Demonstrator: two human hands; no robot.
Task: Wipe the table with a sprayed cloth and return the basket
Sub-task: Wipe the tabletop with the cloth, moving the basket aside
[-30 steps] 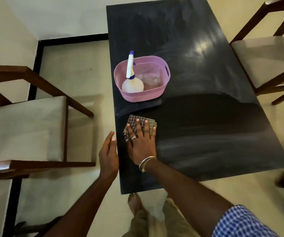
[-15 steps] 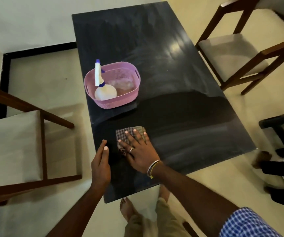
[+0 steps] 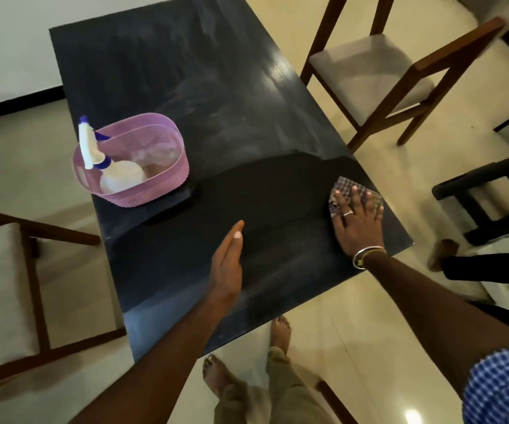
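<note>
Cloth point(image 3: 346, 186), checked, lies near the counter's point(image 3: 216, 87) right edge, pinned flat under the right hand point(image 3: 358, 221), its fingers point(image 3: 354, 195) spread apart. At centre, the left hand point(image 3: 227, 267) is empty, fingers straight together. Upper left, a pink basket point(image 3: 155, 191) holds a spray bottle point(image 3: 94, 154).

Glossy cream tiled floor point(image 3: 332, 341); white wall point(image 3: 11, 41) with black skirting; brown wooden chairs with pale cushions point(image 3: 366, 71) at both sides.
</note>
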